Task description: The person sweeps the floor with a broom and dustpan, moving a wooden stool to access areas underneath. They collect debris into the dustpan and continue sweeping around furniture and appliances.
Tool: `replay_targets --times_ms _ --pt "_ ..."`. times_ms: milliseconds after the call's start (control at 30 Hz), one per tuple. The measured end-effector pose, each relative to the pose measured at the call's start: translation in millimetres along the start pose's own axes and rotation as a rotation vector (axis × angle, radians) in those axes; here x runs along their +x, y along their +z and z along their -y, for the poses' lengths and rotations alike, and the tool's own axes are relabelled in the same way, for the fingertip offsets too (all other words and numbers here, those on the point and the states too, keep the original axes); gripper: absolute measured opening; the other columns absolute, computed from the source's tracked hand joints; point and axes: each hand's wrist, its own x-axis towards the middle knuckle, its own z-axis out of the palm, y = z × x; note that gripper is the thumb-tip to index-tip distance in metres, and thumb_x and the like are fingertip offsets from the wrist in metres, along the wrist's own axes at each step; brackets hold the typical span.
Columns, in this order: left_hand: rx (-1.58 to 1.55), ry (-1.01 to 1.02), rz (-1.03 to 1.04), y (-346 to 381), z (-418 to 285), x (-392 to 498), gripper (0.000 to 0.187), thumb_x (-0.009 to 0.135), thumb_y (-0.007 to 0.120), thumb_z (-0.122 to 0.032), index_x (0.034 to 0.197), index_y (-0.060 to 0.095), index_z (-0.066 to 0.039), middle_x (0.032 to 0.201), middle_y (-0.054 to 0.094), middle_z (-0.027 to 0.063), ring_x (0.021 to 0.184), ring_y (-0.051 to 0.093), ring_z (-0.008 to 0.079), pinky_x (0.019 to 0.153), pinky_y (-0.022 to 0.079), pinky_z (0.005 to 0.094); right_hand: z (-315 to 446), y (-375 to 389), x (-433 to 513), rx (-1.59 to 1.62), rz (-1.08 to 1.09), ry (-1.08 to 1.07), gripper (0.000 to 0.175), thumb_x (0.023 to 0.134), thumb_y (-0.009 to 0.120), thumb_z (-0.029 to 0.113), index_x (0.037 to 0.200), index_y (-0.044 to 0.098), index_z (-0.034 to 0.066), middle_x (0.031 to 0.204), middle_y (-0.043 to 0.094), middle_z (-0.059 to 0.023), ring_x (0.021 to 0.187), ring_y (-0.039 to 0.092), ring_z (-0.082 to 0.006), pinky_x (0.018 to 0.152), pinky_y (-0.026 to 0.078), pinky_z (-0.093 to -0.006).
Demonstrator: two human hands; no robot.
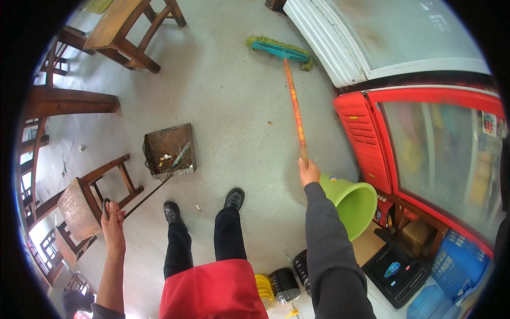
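Note:
My right hand (310,172) is closed around the orange handle of a dust mop (295,107). The mop's teal frame and green fringed head (281,50) rest on the floor near the white cabinet. At the left, my left hand (113,217) grips the looped end of a thin metal rod. That rod runs to a rusty metal dustpan (167,137) on the floor, which holds bits of litter and a teal-and-white strip (181,154).
Wooden stools (77,211) and a bench (115,24) stand on the left. A white cabinet (318,36) and a red glass-door cooler (364,139) line the right side, with a green bucket (342,191) below. Litter (198,207) lies near my shoes.

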Motion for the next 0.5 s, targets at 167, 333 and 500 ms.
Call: replay_targets --times_ms 167,333,500 --pt "0.078 0.072 -0.019 -1 4 10 0.025 0.097 0.051 -0.032 0.084 0.048 -0.011 0.073 0.041 -0.0061 0.061 0.036 0.0024 0.075 0.043 0.0199 1 16 72 0.074 -0.009 0.082 0.047 0.089 0.051 0.043 0.086 0.059 -0.0027 0.080 0.062 -0.0244 0.075 0.060 -0.0413 0.068 0.045 -0.0483" --pt "0.186 0.001 0.012 -7 -2 33 0.025 0.096 0.054 -0.031 0.093 0.054 -0.007 0.083 0.051 -0.0011 0.072 0.048 0.0061 0.081 0.043 0.0215 19 37 58 0.211 -0.018 0.113 0.044 0.091 0.051 0.040 0.087 0.057 -0.0032 0.073 0.059 -0.0200 0.065 0.059 -0.0350 0.060 0.046 -0.0445" --pt "0.835 0.594 -0.123 18 -41 34 0.056 0.084 0.067 -0.015 0.132 0.042 0.001 0.133 0.046 0.0137 0.126 0.042 0.0258 0.106 0.030 0.0357 83 35 48 0.427 0.119 0.217 0.038 0.089 0.055 0.032 0.093 0.057 -0.0057 0.090 0.063 -0.0268 0.085 0.061 -0.0427 0.076 0.047 -0.0481"
